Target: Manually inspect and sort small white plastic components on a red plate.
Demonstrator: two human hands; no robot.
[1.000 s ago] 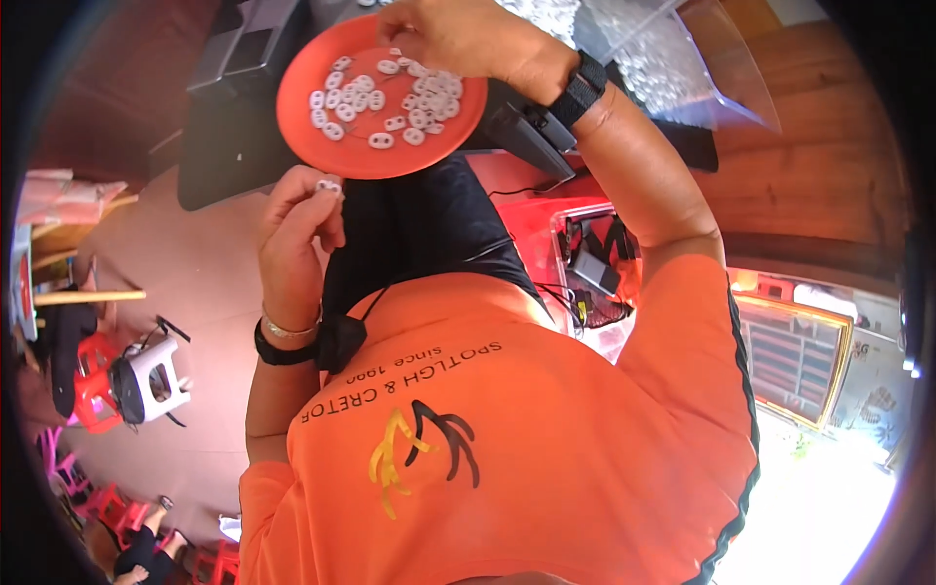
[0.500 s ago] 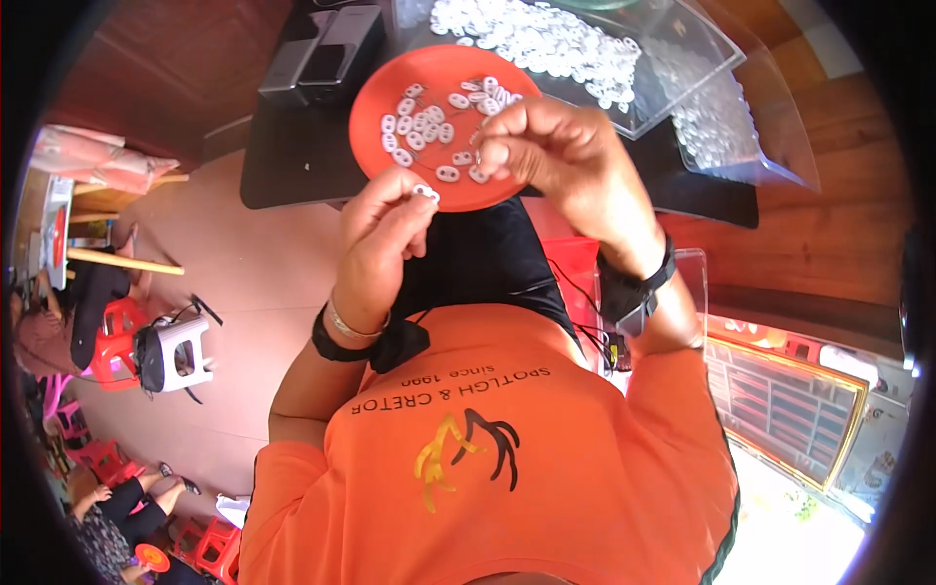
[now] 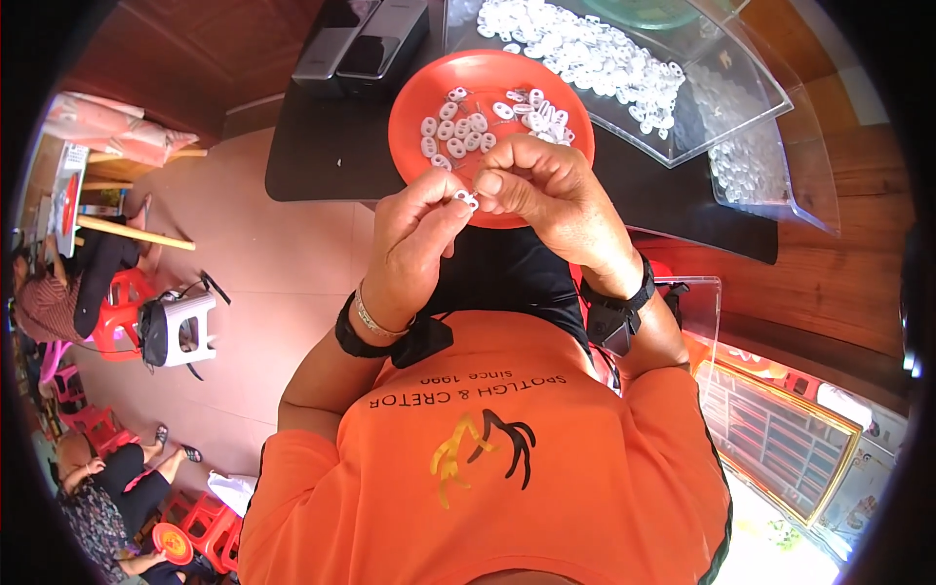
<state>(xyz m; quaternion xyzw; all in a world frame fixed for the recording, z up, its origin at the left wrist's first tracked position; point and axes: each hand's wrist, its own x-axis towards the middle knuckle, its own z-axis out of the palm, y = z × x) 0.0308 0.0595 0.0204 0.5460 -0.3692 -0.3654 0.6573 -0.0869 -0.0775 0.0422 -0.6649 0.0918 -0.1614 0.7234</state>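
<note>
Over the near rim of a round red plate (image 3: 409, 88), my left hand (image 3: 414, 234) pinches a small white oval piece with two holes (image 3: 467, 200) between thumb and forefinger. Thumb and forefinger of my right hand (image 3: 561, 200) are pressed together right beside that piece, the fingertips of both hands almost meeting. What sits in the right fingertips is too small to make out. Several like white two-hole pieces (image 3: 455, 146) lie in the plate, some with thin metal bits sticking out. My hands hide the plate's near part.
The plate rests on a black table (image 3: 322, 161). Behind it to the right, a clear tray (image 3: 673, 156) holds a heap of white pieces, with clear small parts (image 3: 746, 171) beside it. Silver-and-black devices (image 3: 380, 44) lie at the far left. Other people sit near red stools (image 3: 127, 302) on the left.
My right hand has come down from over the plate to the white piece in my left hand. The view has shifted, so the table sits farther right.
</note>
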